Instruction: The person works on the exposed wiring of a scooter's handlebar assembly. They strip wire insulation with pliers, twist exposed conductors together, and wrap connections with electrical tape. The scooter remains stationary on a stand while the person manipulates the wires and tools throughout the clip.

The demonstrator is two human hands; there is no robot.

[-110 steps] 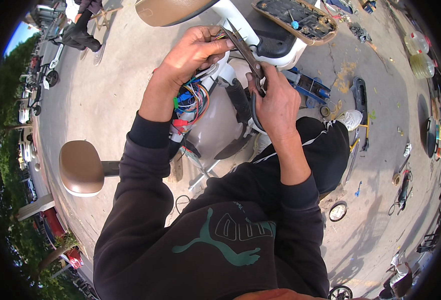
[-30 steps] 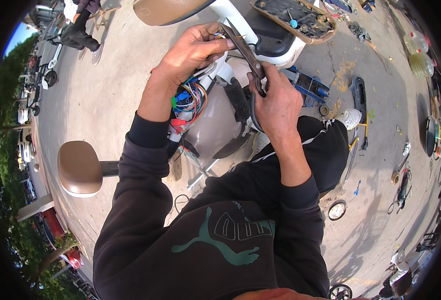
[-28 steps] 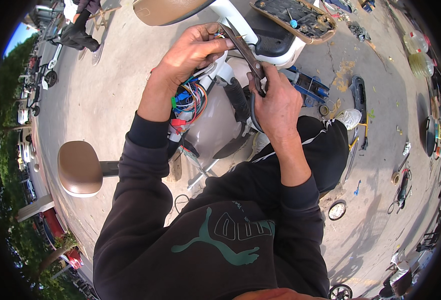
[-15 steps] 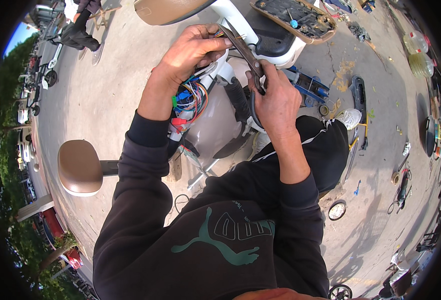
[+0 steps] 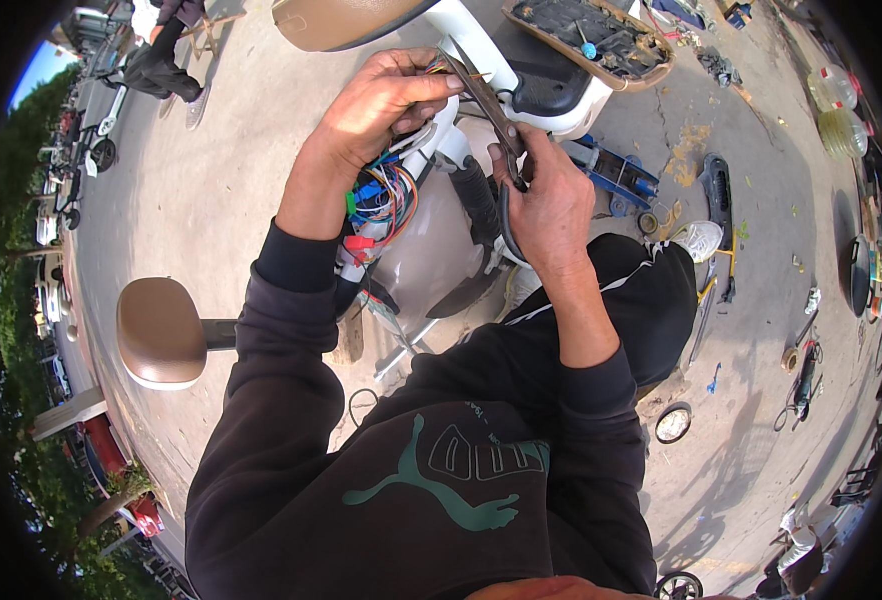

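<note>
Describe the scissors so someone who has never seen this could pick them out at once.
At the picture's upper middle, a white tube slants down from the top edge. Below it, the right hand holds the scissors, points up and left. Their long, dark, tapering blades set them apart from the thin coloured wires in the left hand.

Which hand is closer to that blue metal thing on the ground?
Right. The right hand, holding scissors, is just left of the blue metal thing; the left hand, holding thin wires, is farther left.
</note>
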